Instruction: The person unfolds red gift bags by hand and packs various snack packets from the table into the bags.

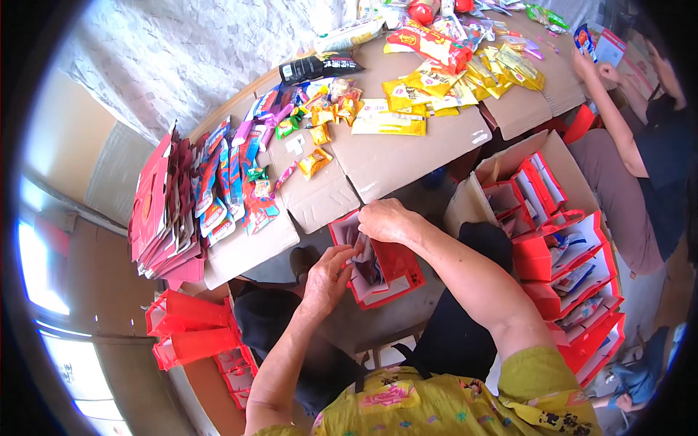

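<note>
A red paper gift bag with a pale inside stands between my knees, with several wrapped snack packets in it. My right hand is at the bag's far edge, fingers bent together; what lies between them is hidden. My left hand is at the bag's left side, fingers apart, the fingertips over the opening. Above the bag, on the cardboard-covered table, lie yellow snack packets, small orange-wrapped sweets and blue-and-red packets.
Flat red bags are stacked at the table's left end. A cardboard box of filled red bags stands at right, more red bags at lower left. A co-worker at upper right holds a blue packet.
</note>
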Demonstrator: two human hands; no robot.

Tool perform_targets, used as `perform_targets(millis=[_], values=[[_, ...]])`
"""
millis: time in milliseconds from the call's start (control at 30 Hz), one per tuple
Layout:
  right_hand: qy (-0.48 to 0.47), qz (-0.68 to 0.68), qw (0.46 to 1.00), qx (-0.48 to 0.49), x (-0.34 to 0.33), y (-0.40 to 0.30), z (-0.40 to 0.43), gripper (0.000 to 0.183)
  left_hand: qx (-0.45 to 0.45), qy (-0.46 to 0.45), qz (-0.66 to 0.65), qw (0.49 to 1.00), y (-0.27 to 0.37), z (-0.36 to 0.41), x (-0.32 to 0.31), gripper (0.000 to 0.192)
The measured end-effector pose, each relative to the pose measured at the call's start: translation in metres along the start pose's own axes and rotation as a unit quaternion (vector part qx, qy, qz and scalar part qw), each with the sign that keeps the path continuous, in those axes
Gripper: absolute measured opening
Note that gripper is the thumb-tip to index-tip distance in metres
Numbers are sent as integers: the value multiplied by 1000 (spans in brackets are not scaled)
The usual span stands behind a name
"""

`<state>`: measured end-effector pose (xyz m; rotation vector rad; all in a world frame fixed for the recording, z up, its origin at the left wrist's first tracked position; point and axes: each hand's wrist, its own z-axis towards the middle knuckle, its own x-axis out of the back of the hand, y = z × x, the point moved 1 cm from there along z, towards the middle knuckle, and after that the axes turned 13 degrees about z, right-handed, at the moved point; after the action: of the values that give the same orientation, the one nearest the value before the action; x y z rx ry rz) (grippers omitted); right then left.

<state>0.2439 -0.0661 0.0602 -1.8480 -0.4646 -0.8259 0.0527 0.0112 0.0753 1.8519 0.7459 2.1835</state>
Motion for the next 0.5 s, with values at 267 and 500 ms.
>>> perform_targets(millis=[267, 500], values=[[-15, -8, 1000, -4, -8, 4, 2, 28, -143, -41, 114, 982, -19, 24, -2, 26], [-23, -15, 1000, -6, -14, 3, 5, 28, -212, -18, 144, 966, -39, 49, -19, 7]])
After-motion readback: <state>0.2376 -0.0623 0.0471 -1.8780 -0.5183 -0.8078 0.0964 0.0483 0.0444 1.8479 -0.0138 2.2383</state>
